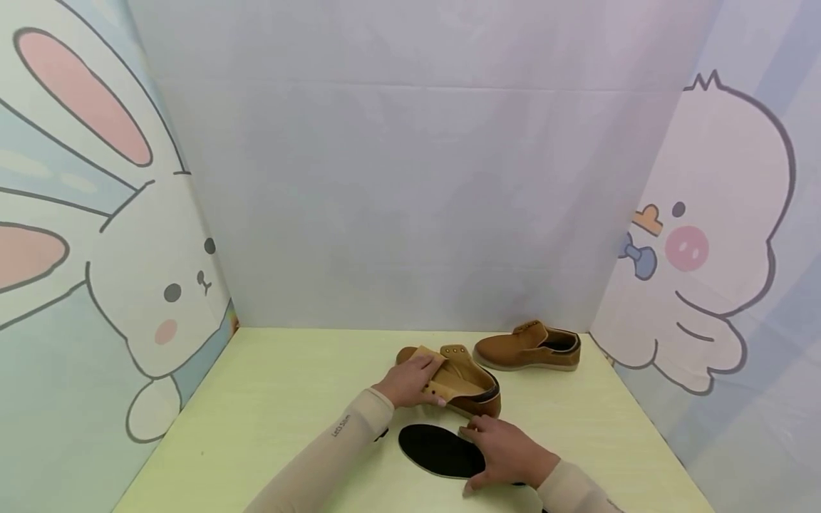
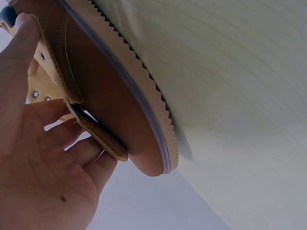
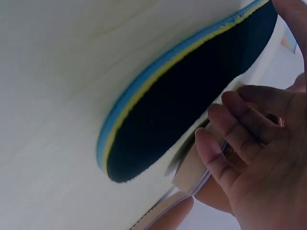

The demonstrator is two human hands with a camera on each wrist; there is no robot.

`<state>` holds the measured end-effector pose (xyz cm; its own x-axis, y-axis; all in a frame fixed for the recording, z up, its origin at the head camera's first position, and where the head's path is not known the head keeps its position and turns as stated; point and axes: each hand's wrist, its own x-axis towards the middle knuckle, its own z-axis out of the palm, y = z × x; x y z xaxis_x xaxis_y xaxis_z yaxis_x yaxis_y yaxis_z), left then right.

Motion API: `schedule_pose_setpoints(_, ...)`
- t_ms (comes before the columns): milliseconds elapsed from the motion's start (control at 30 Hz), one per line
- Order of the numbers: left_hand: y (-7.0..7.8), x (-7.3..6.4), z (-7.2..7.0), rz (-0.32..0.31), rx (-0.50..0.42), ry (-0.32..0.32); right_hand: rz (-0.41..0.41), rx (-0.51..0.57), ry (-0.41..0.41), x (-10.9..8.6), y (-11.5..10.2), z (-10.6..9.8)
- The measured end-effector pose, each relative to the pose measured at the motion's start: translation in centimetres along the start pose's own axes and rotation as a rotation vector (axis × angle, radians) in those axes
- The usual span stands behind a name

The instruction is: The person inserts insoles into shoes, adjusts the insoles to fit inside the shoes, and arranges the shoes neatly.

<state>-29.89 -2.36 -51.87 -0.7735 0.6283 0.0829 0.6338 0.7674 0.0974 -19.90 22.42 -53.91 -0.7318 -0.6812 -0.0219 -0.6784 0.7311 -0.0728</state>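
A brown lace-up shoe point(image 1: 486, 407) without laces stands on the table, its collar spread and tan lining showing. My left hand point(image 1: 408, 381) grips it by the opening. In the left wrist view the thumb presses the eyelet flap point(image 2: 48, 60) while the fingers curl behind the tongue point(image 2: 103, 136). Nearer to me lies a black insole point(image 1: 436, 450), with blue and yellow layers along its edge in the right wrist view. My right hand point(image 1: 507, 449) is over the insole's right end, fingers loosely spread and thumb at its near side; nothing is gripped between them.
A second brown shoe point(image 1: 513, 353) stands at the back right, toe pointing left. The pale yellow table point(image 1: 269, 399) meets a plain grey back wall point(image 1: 410, 199). Side panels with a cartoon rabbit point(image 1: 141, 285) and a cartoon chick point(image 1: 718, 214) flank it.
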Motion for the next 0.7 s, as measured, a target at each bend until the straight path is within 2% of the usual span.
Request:
schedule_pose_setpoints(300,-0.2,0.2,0.3,0.007,0.002,-0.001,0.001,0.011,0.045,0.3,-0.2,0.4)
schedule_pose_setpoints(500,-0.2,0.4,-0.4,-0.006,-0.011,-0.008,0.027,0.053,0.049,0.5,0.2,0.0)
schedule_pose_setpoints(700,0.0,0.3,-0.6,-0.008,-0.027,-0.019,0.035,0.027,0.043,0.5,0.4,0.2)
